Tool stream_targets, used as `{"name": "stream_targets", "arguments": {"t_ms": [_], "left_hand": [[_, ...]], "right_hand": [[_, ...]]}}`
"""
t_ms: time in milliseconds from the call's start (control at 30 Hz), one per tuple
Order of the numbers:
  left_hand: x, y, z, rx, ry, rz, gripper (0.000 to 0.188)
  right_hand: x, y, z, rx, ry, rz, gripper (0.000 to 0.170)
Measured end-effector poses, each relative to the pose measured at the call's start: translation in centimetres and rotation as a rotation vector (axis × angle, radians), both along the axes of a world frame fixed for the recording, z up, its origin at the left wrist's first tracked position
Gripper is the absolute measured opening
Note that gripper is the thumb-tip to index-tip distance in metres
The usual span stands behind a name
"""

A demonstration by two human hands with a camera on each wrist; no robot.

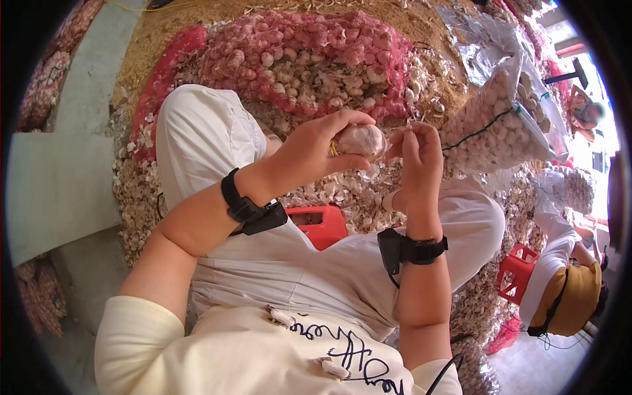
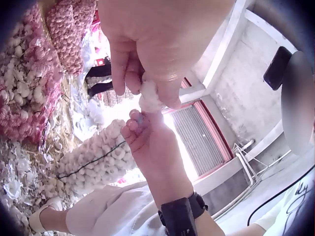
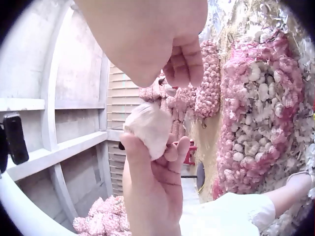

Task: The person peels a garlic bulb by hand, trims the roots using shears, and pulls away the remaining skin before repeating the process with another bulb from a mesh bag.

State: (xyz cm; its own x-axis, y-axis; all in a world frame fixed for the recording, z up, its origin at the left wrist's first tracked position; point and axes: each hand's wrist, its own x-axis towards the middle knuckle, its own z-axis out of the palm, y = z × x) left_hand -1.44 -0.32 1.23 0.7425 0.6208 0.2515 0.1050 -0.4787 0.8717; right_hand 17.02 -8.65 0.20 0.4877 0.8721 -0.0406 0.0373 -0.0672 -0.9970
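Observation:
A whitish garlic bulb (image 1: 362,142) is gripped between the thumb and fingers of my left hand (image 1: 299,155). Just to its right, my right hand (image 1: 422,161) has bent fingers, their tips close to the bulb; whether a scrap of skin is between them is unclear. In the left wrist view, the bulb (image 2: 150,96) shows under my left hand (image 2: 165,42), above the curled fingers of my right hand (image 2: 157,152). The right wrist view has the bulb (image 3: 148,129) upright in my left hand (image 3: 152,184), below and apart from my right hand (image 3: 152,42).
A red net sack (image 1: 224,62) of garlic lies opened beyond my knees. At the right stands a clear sack (image 1: 484,131) full of bulbs. Loose skins (image 1: 342,191) cover the floor around a red stool (image 1: 319,224). Another person (image 1: 566,296) sits at the far right.

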Motion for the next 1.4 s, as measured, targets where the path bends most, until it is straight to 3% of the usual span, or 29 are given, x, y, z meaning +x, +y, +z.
{"name": "stream_targets", "arguments": {"t_ms": [67,200,267,367,533,633,700,833,900,1033,1100,1233,1300,1333,1400], "left_hand": [[0.0,-0.1,-0.4,-0.078,-0.026,0.001,0.061],[0.0,0.0,-0.4,-0.172,0.027,0.007,0.061],[0.0,0.1,-0.6,-0.387,0.008,-0.015,0.061],[0.0,0.0,-0.8,-0.562,-0.076,-0.044,0.062],[0.3,0.0,-0.9,-0.610,-0.097,-0.111,0.062],[0.3,0.0,-0.8,-0.699,-0.152,-0.108,0.064],[0.3,0.1,-0.8,-0.721,-0.168,-0.107,0.065],[0.2,0.2,-1.1,-0.664,-0.119,-0.134,0.067],[0.3,0.0,-1.2,-0.614,-0.108,-0.136,0.067],[0.5,-0.2,-1.2,-0.719,-0.152,-0.186,0.068],[0.5,-0.1,-1.3,-0.767,-0.212,-0.206,0.068],[0.4,0.1,-1.7,-0.829,-0.314,-0.309,0.066],[0.3,0.2,-1.6,-0.846,-0.330,-0.304,0.065],[0.2,0.4,-1.3,-0.867,-0.307,-0.276,0.064],[0.2,0.4,-1.1,-0.888,-0.284,-0.247,0.065]], "right_hand": [[0.1,0.0,0.8,0.052,0.242,0.042,0.028],[-1.6,-0.5,1.5,0.148,0.257,0.187,0.037],[-1.8,-0.7,0.8,0.019,0.070,0.369,0.039],[-1.4,-0.5,0.1,-0.043,0.046,0.287,0.031],[-1.5,-0.3,0.5,-0.098,0.194,0.238,0.028],[-2.2,-0.6,0.9,0.097,0.331,0.288,0.029],[-2.8,-0.6,0.4,0.009,0.056,0.241,0.030],[-3.1,-0.6,-0.4,-0.013,0.012,0.152,0.027],[-3.6,-0.4,-0.7,-0.039,0.086,0.031,0.024],[-3.5,-0.1,0.1,-0.067,0.217,0.043,0.025],[-3.1,0.0,-0.3,-0.066,0.533,0.043,0.026],[-1.9,0.2,-1.2,-0.099,0.672,-0.043,0.026],[-0.6,0.1,-1.3,-0.102,0.288,0.053,0.029],[0.0,0.3,-2.3,-0.101,0.288,0.054,0.029],[0.9,0.7,-4.6,0.080,-0.386,-0.055,0.033]]}}
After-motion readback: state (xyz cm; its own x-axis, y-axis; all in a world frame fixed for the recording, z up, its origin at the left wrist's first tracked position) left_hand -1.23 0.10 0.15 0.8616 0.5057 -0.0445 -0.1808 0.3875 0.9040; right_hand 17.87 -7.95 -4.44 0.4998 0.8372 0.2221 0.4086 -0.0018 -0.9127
